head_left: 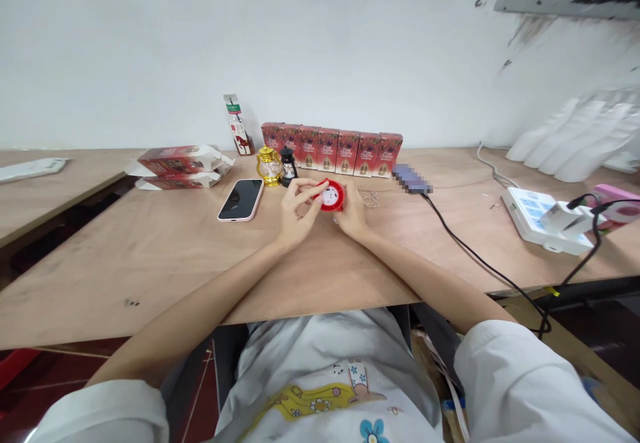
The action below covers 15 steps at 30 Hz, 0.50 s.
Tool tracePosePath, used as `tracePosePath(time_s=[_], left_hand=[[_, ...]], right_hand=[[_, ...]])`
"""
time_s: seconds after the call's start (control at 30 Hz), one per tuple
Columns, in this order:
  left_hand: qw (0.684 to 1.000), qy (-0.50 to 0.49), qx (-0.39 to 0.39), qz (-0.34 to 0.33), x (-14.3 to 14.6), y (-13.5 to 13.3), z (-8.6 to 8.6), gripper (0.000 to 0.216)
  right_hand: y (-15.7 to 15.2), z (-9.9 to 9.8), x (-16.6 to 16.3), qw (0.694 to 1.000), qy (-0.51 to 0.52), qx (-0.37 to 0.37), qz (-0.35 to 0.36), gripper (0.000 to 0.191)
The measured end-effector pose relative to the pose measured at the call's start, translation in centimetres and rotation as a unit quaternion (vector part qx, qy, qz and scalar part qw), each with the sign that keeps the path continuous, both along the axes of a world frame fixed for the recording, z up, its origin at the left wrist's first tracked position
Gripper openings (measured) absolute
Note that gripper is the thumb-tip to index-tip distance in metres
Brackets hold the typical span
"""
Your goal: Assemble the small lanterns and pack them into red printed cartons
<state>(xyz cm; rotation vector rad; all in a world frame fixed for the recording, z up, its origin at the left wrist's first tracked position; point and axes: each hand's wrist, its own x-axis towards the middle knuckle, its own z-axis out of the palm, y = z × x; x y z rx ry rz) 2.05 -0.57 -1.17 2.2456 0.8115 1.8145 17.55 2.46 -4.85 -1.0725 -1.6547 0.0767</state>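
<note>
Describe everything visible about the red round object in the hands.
The red round object looks like glossy plastic: a red rim around a whitish face with small dark marks, turned toward the camera. The left hand's fingers touch its left edge; the right hand steadies its right side. Its underside is hidden.

White shirt (280,333) at 6 o'clock in view, loose, wrinkled; cartoon print (310,400) on front: yellow patch (286,403) with small flowers (320,405), bigger blue flower (373,430) at its 4 o'clock. Wide white sleeves (535,383) at 8 and 4 o'clock end near the elbows; forearms (430,266) bare.
</note>
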Motion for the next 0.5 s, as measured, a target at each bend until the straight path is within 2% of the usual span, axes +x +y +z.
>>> tracePosePath(time_s=[0.13, 0.5], left_hand=[[1.0, -0.007, 0.007, 0.0, 0.02, -0.04, 0.08, 0.026], [0.997, -0.01, 0.051, 0.057, 0.16, -0.26, 0.18, 0.012]], right_hand=[[-0.09, 0.06, -0.02, 1.0, 0.004, 0.0, 0.001, 0.027], [0.14, 0.06, 0.1, 1.0, 0.025, 0.002, 0.014, 0.027]])
